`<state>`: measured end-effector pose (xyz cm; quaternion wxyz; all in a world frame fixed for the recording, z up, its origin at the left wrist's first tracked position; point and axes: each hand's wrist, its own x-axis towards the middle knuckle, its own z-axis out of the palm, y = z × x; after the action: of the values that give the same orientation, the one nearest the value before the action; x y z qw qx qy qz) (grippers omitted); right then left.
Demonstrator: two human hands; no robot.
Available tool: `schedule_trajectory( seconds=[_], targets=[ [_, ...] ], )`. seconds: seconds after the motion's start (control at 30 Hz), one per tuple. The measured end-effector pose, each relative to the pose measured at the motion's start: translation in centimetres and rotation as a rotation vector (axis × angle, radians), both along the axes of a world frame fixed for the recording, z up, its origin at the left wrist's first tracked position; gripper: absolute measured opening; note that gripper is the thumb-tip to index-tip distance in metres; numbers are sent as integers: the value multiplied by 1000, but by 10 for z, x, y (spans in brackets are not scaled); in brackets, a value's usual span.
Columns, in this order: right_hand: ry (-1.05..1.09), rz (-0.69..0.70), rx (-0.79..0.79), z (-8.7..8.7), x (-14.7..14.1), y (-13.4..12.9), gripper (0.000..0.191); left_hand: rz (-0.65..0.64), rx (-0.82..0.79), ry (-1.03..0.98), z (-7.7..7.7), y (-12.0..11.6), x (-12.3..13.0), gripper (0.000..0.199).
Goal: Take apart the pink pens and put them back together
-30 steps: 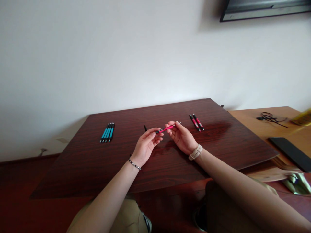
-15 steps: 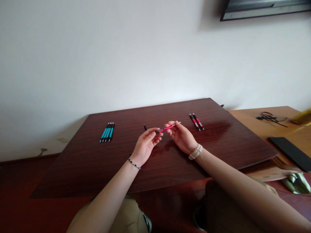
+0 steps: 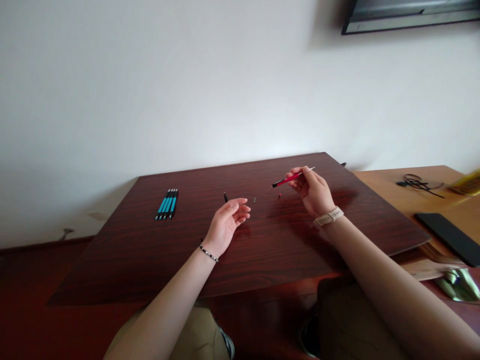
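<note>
My right hand [image 3: 314, 192] pinches a pink pen with a black end [image 3: 293, 178] above the table, its pale thin tip pointing to the upper right. My left hand [image 3: 227, 222] is half curled with its fingers apart, and nothing shows in it. Just beyond it a black pen part [image 3: 225, 196] rests on the table, partly hidden by the fingers. A tiny spring [image 3: 254, 200] and a small pink piece [image 3: 279, 196] lie between my hands. To the left, several blue and black pens [image 3: 167, 204] lie side by side.
The dark wooden table [image 3: 157, 270] stands against a white wall [image 3: 225, 90]. At right is a lighter wooden surface [image 3: 378, 180] with a black cable [image 3: 416, 182] and a flat black object [image 3: 448, 237]. A screen [image 3: 412, 17] hangs at the upper right.
My right hand has moved right and away from me with the pink pen, which my left hand has let go. The two pink pens on the table are now hidden behind the right hand.
</note>
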<state>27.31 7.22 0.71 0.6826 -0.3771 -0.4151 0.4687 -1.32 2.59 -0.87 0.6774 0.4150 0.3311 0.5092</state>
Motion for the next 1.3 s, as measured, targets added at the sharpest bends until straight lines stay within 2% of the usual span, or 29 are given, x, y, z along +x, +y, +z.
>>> schedule_trajectory(
  seconds=[0.13,0.23,0.43,0.73,0.87,0.97,1.13,1.23,1.3],
  targets=[
    [-188,-142,1,-2,23,5,47,-10,12,25,-1,-1,1,28],
    [-298,-186,18,-4,31,6,52,-15,26,62,-2,-2,1,27],
    [-409,-189,24,-6,28,6,55,-32,38,81,-3,-2,1,25],
    [-514,-147,41,-19,26,12,57,-46,49,92,-2,-2,2,25],
    [-532,-149,43,-20,26,12,57,-52,85,168,0,-3,3,25],
    [-542,-153,39,-20,26,12,58,-86,199,351,3,-4,7,25],
    [-565,-159,43,-20,27,12,58,-121,568,706,10,-13,21,19],
    [-556,-160,43,-20,28,14,57,-110,804,905,13,-18,33,25],
    [-546,-157,45,-20,29,16,56,-98,894,1065,13,-18,44,31]
  ],
)
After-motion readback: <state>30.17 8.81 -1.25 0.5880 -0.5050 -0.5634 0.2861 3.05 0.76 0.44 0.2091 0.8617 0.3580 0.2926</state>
